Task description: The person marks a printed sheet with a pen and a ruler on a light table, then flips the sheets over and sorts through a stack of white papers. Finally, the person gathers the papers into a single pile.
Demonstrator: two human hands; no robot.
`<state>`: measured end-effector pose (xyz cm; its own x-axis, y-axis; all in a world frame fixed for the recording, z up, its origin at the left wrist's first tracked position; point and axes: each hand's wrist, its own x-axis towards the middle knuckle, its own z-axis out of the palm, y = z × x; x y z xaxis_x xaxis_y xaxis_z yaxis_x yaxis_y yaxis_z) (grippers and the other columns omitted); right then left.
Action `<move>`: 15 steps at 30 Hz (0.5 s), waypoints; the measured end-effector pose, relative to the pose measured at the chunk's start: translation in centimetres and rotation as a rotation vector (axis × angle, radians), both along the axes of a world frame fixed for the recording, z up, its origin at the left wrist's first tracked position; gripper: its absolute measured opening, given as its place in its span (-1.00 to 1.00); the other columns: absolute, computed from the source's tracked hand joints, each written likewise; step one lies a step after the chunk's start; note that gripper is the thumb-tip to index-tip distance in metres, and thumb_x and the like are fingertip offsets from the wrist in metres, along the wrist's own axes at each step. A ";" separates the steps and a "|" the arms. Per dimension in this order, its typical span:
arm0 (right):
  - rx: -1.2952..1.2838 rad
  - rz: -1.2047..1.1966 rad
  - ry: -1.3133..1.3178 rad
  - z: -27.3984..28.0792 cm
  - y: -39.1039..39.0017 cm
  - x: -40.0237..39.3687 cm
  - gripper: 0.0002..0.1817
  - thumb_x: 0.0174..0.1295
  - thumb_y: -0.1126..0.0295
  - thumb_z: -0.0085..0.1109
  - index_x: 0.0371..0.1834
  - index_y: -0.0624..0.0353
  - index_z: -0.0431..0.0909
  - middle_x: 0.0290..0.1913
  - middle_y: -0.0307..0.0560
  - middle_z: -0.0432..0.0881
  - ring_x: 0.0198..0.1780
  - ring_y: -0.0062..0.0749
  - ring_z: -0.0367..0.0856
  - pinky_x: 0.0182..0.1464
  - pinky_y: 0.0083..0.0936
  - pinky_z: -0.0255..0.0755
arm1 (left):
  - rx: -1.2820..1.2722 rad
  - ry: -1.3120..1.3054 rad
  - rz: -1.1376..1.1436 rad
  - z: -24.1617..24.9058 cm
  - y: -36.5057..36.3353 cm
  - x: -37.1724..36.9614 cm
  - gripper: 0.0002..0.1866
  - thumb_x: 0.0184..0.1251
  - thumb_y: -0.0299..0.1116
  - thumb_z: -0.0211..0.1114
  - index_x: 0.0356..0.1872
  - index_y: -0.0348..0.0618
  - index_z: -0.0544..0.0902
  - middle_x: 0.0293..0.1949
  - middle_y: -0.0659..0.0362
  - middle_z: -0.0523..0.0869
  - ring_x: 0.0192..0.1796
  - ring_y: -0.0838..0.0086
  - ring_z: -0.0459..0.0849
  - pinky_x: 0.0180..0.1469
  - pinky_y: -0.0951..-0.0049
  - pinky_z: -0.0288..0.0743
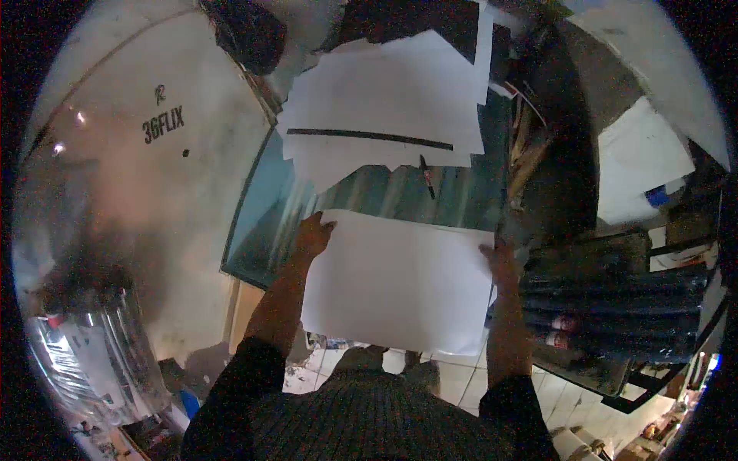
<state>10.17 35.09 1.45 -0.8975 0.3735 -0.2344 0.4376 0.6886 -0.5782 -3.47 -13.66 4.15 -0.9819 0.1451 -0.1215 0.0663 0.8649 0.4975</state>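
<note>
A large white sheet (396, 280) spans the space between my two hands, its near edge hanging over the front of the glass-topped table. My left hand (315, 234) grips it near its far left corner, fingers closed on the edge. On the opposite side, my right hand (501, 261) holds the right edge; some of its fingers are hard to make out. Beyond the sheet lies a dark pen or slim knife (427, 178) with a reddish part. Farther back, a long thin black strip, perhaps a ruler (369, 138), rests across uneven white sheets (384, 84).
The greenish glass tabletop (357, 196) lies under the sheets. At left stands a pale panel (131, 192) marked "36FLIX", with plastic-wrapped material (100, 365) below. Dark rolls (615, 315) lie on a rack at right. White floor tiles (461, 376) show beneath.
</note>
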 end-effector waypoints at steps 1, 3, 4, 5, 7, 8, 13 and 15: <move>-0.165 -0.075 0.163 1.1 -0.9 0.8 -0.49 0.20 0.18 0.44 0.09 0.33 0.61 -0.09 0.12 0.72 -0.04 -0.05 0.69 0.06 -0.31 0.53 | 0.004 0.007 0.002 1.8 0.5 0.7 -0.40 0.36 -0.06 0.37 0.19 -0.41 0.58 0.00 -0.32 0.70 0.10 -0.07 0.71 0.15 0.08 0.59; -0.334 -0.144 0.345 5.1 -3.4 1.6 -0.52 0.16 0.19 0.47 0.03 0.29 0.66 -0.18 0.05 0.76 -0.08 -0.11 0.72 0.05 -0.32 0.53 | 0.095 0.165 0.053 6.9 1.2 1.9 -0.51 0.41 -0.16 0.35 0.14 -0.39 0.59 -0.07 -0.21 0.75 0.03 0.07 0.75 0.09 0.19 0.61; -0.418 -0.229 0.469 10.4 -5.5 2.6 -0.61 0.21 0.26 0.42 -0.01 0.29 0.67 -0.17 0.00 0.76 -0.11 -0.22 0.70 0.03 -0.37 0.53 | 0.094 0.176 0.051 10.7 1.6 3.2 -0.51 0.41 -0.16 0.35 0.14 -0.39 0.59 -0.07 -0.21 0.75 0.03 0.07 0.75 0.09 0.19 0.61; -0.501 -0.315 0.594 15.2 -7.1 3.7 -0.70 0.27 0.33 0.38 -0.05 0.30 0.68 -0.16 -0.04 0.75 -0.14 -0.33 0.69 0.00 -0.43 0.52 | 0.333 0.187 0.140 15.1 2.2 5.0 -0.56 0.43 -0.20 0.34 0.11 -0.38 0.60 -0.10 -0.13 0.76 0.00 0.18 0.75 0.07 0.26 0.60; -0.456 -0.346 0.680 22.6 -8.9 6.1 -0.72 0.28 0.36 0.36 -0.04 0.31 0.67 -0.15 -0.05 0.75 -0.16 -0.39 0.67 -0.02 -0.44 0.52 | 0.578 0.213 0.224 21.4 2.9 8.6 -0.62 0.46 -0.25 0.33 0.09 -0.36 0.61 -0.13 -0.05 0.77 -0.04 0.29 0.74 0.04 0.33 0.58; -0.411 -0.383 0.746 24.4 -9.8 7.2 -0.74 0.30 0.40 0.34 -0.03 0.32 0.66 -0.14 -0.07 0.76 -0.18 -0.45 0.65 -0.04 -0.45 0.52 | 0.560 0.274 0.275 23.6 2.9 10.5 -0.64 0.48 -0.27 0.31 0.09 -0.36 0.60 -0.11 0.00 0.76 -0.04 0.37 0.70 0.03 0.36 0.55; -0.462 -0.459 0.887 24.3 -12.7 10.0 -0.64 0.28 0.41 0.37 0.07 0.35 0.58 -0.14 -0.03 0.74 -0.18 -0.39 0.67 -0.06 -0.44 0.54 | 0.747 0.562 0.279 21.5 2.9 14.7 -0.69 0.49 -0.29 0.30 0.05 -0.35 0.61 -0.06 0.07 0.73 -0.04 0.45 0.66 0.00 0.37 0.53; -0.662 -0.502 0.857 20.2 -12.5 9.7 -0.71 0.34 0.45 0.28 0.08 0.32 0.60 -0.03 -0.09 0.70 0.00 -0.37 0.62 0.14 -0.39 0.46 | 0.871 0.455 0.318 16.8 2.8 14.0 -0.69 0.48 -0.30 0.30 0.05 -0.34 0.61 -0.04 0.05 0.73 -0.02 0.41 0.67 0.03 0.36 0.53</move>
<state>19.87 22.58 21.67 -0.6441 0.7595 0.0905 -0.1287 0.0091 -0.9916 10.50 -10.82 20.94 -0.9169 -0.2699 0.2940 0.2362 0.2268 0.9449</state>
